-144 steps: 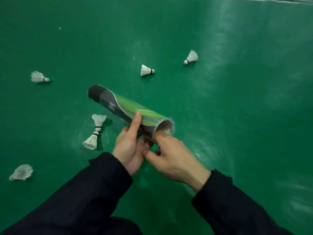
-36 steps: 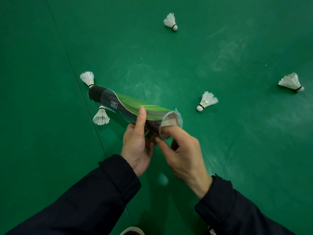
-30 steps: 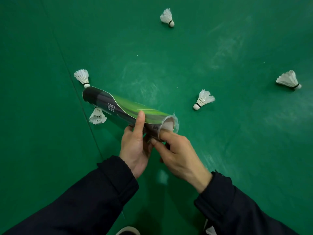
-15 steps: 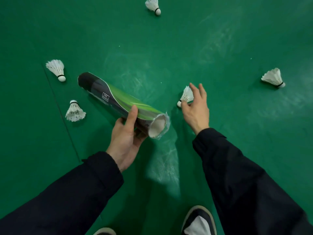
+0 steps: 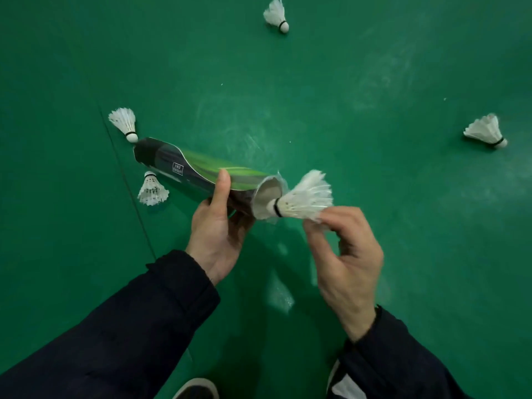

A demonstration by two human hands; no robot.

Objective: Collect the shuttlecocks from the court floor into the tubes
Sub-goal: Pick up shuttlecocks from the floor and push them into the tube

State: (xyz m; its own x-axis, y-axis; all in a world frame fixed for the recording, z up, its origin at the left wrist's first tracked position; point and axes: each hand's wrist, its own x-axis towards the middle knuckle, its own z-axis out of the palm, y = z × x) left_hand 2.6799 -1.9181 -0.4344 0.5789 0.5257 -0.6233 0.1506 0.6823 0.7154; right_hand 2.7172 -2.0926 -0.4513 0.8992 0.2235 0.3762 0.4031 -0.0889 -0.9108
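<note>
My right hand point(image 5: 345, 254) pinches the shuttle point(image 5: 302, 201) by its feathers, cork first at the tube point(image 5: 201, 174) mouth and roughly in line with its long axis, while my left hand point(image 5: 218, 234) grips the tube just behind that opening.

a green court floor point(image 5: 374, 254) with a thin dark seam point(image 5: 126, 180) running down its left part. four white shuttlecocks lie on it: top point(image 5: 275, 15), far right point(image 5: 485, 131), two at left point(image 5: 123, 122) point(image 5: 152, 190), well apart.
</note>
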